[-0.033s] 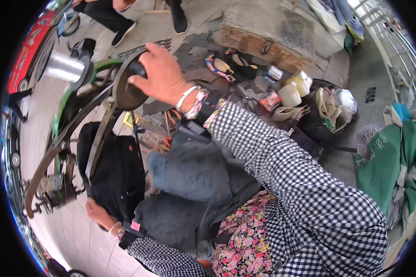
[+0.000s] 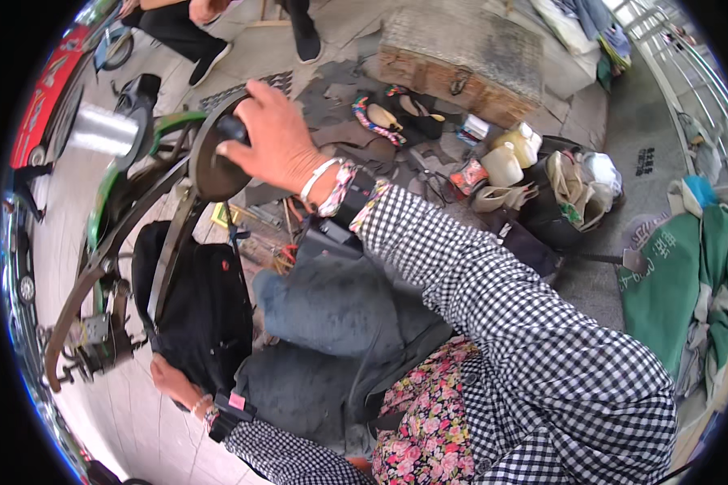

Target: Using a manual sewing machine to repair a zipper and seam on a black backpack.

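Clasping the far-left rounded black knob [image 2: 232,129] is my right hand [image 2: 278,133]; my left hand [image 2: 175,383], grip unclear, touches the black cloth bag [image 2: 206,299].

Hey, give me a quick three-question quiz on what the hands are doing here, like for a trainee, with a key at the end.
1. What does the right hand hold?
2. True or false: the left hand rests on the weathered brown box.
3. Which pattern covers the black-and-white cloth sleeve on the right arm?
A) Stripes
B) Checks
C) Dots

Key:
1. The smooth black knob on the round grey metal wheel.
2. False; it is at the lower end of the soft black fabric bag.
3. B
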Motion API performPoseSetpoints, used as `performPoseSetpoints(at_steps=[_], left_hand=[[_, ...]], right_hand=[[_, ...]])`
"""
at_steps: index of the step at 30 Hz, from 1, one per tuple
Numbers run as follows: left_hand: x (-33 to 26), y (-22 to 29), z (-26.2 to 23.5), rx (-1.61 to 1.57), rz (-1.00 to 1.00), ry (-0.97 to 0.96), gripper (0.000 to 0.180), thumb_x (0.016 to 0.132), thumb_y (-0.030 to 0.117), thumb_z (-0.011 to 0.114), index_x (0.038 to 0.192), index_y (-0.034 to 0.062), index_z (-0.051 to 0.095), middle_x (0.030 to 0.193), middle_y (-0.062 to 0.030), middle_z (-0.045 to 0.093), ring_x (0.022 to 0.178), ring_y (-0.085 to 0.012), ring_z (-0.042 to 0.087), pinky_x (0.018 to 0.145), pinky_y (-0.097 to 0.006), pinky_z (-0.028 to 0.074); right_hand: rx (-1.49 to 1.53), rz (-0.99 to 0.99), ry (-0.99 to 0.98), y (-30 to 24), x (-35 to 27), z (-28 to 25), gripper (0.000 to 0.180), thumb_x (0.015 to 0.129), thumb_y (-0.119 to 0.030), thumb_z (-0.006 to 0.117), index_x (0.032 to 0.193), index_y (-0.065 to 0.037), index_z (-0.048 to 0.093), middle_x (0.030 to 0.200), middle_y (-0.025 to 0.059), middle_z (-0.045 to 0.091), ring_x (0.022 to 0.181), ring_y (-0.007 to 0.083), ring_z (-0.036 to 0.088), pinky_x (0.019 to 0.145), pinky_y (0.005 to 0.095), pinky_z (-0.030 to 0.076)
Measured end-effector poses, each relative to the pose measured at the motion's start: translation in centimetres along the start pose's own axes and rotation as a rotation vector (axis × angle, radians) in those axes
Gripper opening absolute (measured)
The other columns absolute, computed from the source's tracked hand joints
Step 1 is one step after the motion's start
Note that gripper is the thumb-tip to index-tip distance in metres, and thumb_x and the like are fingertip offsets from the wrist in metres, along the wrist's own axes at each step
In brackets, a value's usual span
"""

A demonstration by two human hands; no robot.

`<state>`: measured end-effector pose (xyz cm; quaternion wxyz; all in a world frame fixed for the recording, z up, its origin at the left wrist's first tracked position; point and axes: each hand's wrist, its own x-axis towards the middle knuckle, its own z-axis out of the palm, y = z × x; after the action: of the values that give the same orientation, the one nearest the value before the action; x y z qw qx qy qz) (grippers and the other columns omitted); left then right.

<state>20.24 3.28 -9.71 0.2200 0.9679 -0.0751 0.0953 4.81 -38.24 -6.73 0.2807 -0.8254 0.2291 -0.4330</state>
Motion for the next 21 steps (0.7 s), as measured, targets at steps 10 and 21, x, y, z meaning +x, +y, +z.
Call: performPoseSetpoints(at_steps=[10, 21], left_hand=[[-0.1, 1.7, 0.8, 0.053, -0.038, 0.026, 0.041, 0.088, 0.029, 0.042, 0.105, -0.0054, 0.056, 0.100, -0.0214, 0.059, 0.088, -0.0323, 0.056, 0.080, -0.036, 0.041], [-0.8, 3.1, 1.5, 0.017, -0.132, 0.061, 0.038, 0.086, 0.026, 0.045, 0.102, -0.0070, 0.056, 0.096, -0.0186, 0.061, 0.084, -0.0265, 0.056, 0.079, -0.033, 0.041]], right_hand=[[0.241, 0.190, -1.163, 11.2, -13.9, -11.7, 0.032, 0.079, -0.033, 0.058, 0.089, -0.003, 0.053, 0.076, 0.0126, 0.058, 0.069, 0.0257, 0.056, 0.065, 0.0360, 0.044], [-0.278, 1.001, -0.872, 22.8, -29.4, -18.8, 0.027, 0.066, -0.027, 0.064, 0.081, -0.004, 0.061, 0.080, 0.0143, 0.062, 0.079, 0.0278, 0.059, 0.071, 0.0362, 0.045]])
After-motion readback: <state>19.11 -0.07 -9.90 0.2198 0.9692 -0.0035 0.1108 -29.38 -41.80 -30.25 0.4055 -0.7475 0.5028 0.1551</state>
